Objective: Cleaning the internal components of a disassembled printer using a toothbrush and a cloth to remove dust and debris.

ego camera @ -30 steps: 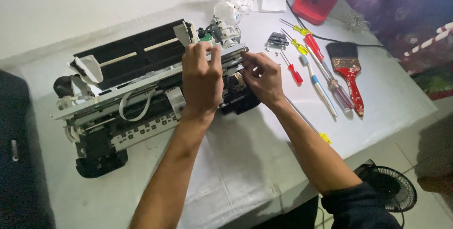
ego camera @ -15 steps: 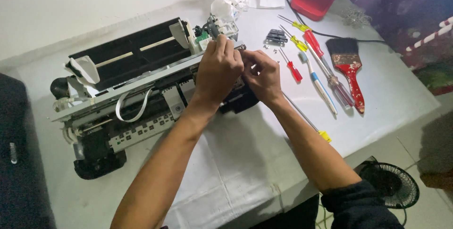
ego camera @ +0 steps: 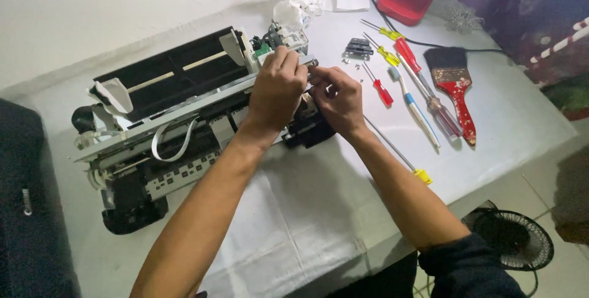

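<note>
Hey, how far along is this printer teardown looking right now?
Done: the printer already has its outer casing off, with frame and ribbon cable exposed, and loose screws lie by the screwdrivers. In hand: the left hand and right hand work at the frame's right end. Left: the inner mechanism is still assembled.

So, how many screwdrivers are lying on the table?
5, maybe. Two yellow-handled ones, a small red one, a large red one, and a long one with a yellow end beside the right forearm. Others may be hidden.
</note>
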